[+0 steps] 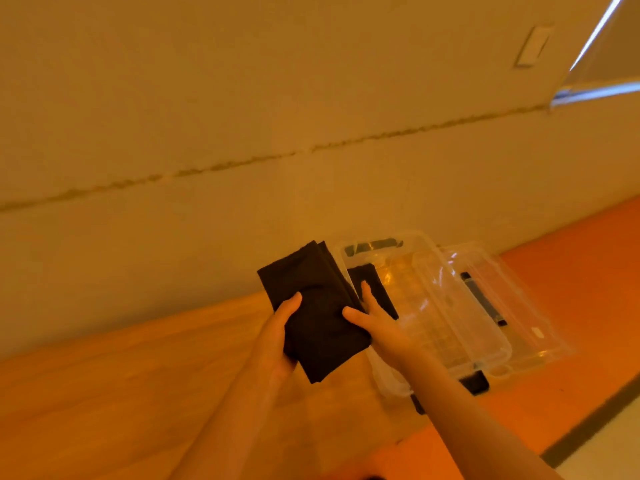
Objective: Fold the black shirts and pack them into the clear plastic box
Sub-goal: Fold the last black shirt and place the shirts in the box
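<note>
A folded black shirt [313,306] is held up above the wooden table, just left of the clear plastic box [485,341]. My left hand [277,341] grips its left edge, thumb on top. My right hand [377,323] holds its right edge, thumb on top and fingers behind the cloth. Another piece of black cloth [375,282] lies inside the box at its far left end, partly hidden by the held shirt and my fingers.
The clear lid [512,292] lies under and to the right of the box, with black latches. The wooden table [138,393] meets a beige wall at the back. An orange surface [571,271] runs to the right. A pale floor strip shows bottom right.
</note>
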